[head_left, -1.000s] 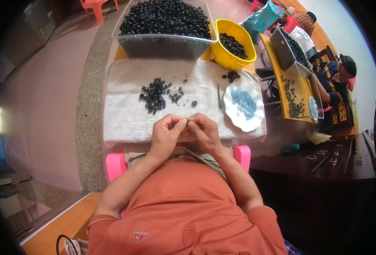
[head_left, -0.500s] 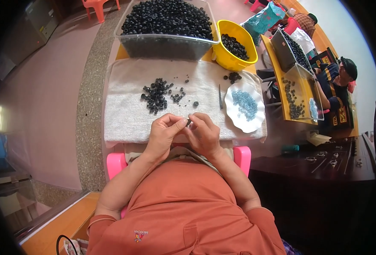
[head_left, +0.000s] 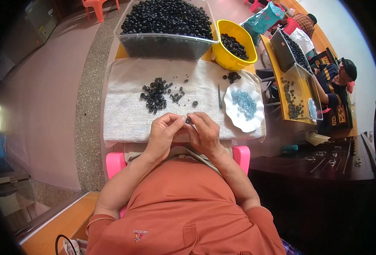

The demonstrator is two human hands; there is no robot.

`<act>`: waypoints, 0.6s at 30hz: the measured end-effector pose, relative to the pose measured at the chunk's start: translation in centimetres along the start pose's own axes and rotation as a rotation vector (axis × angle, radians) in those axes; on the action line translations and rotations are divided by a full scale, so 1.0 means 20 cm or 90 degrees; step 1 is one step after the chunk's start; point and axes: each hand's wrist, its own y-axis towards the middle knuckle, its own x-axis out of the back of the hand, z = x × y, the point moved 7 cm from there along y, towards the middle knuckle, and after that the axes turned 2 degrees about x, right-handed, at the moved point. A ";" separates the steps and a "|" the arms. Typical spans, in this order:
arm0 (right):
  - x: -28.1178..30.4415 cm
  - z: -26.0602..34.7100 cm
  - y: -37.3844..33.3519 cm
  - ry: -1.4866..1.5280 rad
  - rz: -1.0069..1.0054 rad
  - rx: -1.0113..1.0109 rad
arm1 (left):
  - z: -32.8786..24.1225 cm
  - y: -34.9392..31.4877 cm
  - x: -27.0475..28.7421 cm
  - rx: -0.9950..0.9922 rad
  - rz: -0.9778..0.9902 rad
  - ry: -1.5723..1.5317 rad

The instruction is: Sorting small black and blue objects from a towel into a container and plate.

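A small black ring-shaped part (head_left: 188,120) is pinched at the fingertips of my right hand (head_left: 205,132), its round hole facing up. My left hand (head_left: 163,132) has thumb and forefinger pressed together against the part's left side. Both hands are over the near edge of the white towel (head_left: 124,121). Beyond them lies a loose pile of black ring-shaped parts (head_left: 156,95), with smaller pieces scattered to its right. A single dark part (head_left: 195,103) sits just ahead of my fingers. To the right are dark tweezers (head_left: 220,97) and a scalloped white plate (head_left: 249,123) of tiny clear-blue pieces.
A clear bin (head_left: 166,46) full of black parts stands at the back, beside a yellow basket (head_left: 239,63) partly filled with them. A few black parts (head_left: 232,77) lie near the plate. At right, a person (head_left: 334,80) sits by another table (head_left: 286,104) with bins.
The black part has turned between my fingers, so its round open face now shows. My hands have stayed in nearly the same place.
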 end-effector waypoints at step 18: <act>0.03 0.00 0.02 0.034 0.034 -0.030 | -0.01 -0.01 0.00 -0.019 0.017 0.028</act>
